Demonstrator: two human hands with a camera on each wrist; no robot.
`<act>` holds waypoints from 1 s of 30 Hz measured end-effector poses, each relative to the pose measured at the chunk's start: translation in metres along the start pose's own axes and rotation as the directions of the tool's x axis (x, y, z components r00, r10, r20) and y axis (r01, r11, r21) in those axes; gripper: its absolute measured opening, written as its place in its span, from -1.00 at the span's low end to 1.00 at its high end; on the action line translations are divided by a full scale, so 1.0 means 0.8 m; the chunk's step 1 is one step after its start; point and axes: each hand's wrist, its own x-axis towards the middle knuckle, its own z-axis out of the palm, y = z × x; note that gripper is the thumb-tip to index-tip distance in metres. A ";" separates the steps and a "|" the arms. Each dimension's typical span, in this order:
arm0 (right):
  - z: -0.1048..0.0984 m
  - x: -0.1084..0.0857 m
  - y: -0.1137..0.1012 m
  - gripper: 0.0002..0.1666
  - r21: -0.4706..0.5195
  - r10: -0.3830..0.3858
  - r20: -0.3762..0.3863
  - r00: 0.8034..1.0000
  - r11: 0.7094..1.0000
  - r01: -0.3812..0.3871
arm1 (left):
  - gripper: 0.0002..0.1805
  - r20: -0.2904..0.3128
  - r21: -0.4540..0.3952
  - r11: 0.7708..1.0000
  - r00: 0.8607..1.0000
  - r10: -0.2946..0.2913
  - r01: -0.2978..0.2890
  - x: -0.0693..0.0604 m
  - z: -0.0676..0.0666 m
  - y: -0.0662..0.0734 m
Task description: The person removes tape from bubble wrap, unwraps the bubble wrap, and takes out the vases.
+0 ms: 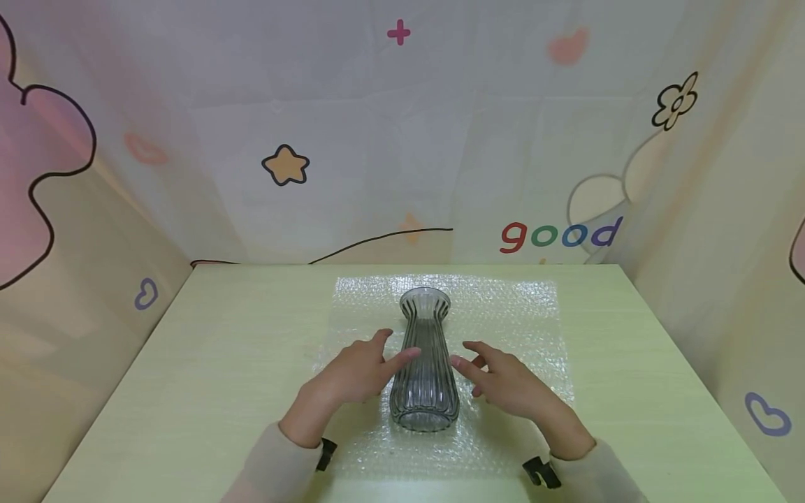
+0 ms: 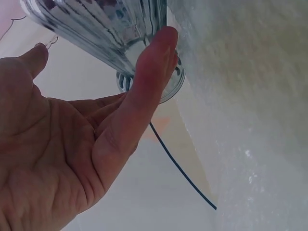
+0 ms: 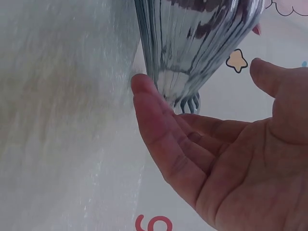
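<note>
A ribbed, grey-tinted glass vase (image 1: 425, 363) lies on its side on a sheet of bubble wrap (image 1: 503, 314). Its flared mouth points to the far edge and its base is toward me. My left hand (image 1: 355, 370) is at the vase's left side, fingers loosely bent and the thumb reaching over the glass. On the other side my right hand (image 1: 509, 381) has its thumb tip close to the glass. Both wrist views show the palms facing the vase with the fingers not wrapped round it. Whether any fingertip touches the glass I cannot tell.
The pale table (image 1: 207, 370) extends to both sides of the wrap. Behind it hangs a printed cloth (image 1: 352, 126) with a star, a flower and the word "good". Similar cloth encloses the left and right sides. A black clip-like piece (image 1: 542, 473) sits by the right wrist.
</note>
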 end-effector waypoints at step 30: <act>0.031 0.006 -0.009 -0.01 0.162 -0.063 0.112 0.992 0.986 0.044 | 0.08 0.161 -0.271 0.962 0.985 0.064 -0.018 0.012 0.026 0.000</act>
